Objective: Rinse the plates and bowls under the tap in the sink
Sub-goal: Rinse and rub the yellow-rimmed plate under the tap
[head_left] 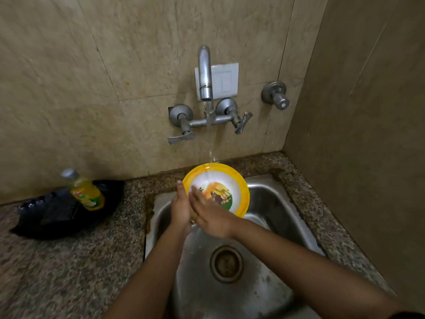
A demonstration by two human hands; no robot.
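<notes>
My left hand [180, 209] seems to grip the yellow-rimmed round plastic plate [238, 180], just beyond it under the stream [209, 139]; my right hand [210, 214] lies flat, rubbing. I'd sweep outward, rotating the plate.

A speckled granite counter [57, 261] runs along the tiled wall and wraps around a steel sink [271, 203] set into it. On the counter's left part, close to the wall, lies a crumpled black bag [53, 215]. A yellow bottle [86, 192] with a grey cap rests on the bag, tilted. A round drain [226, 264] sits in the wet sink floor
</notes>
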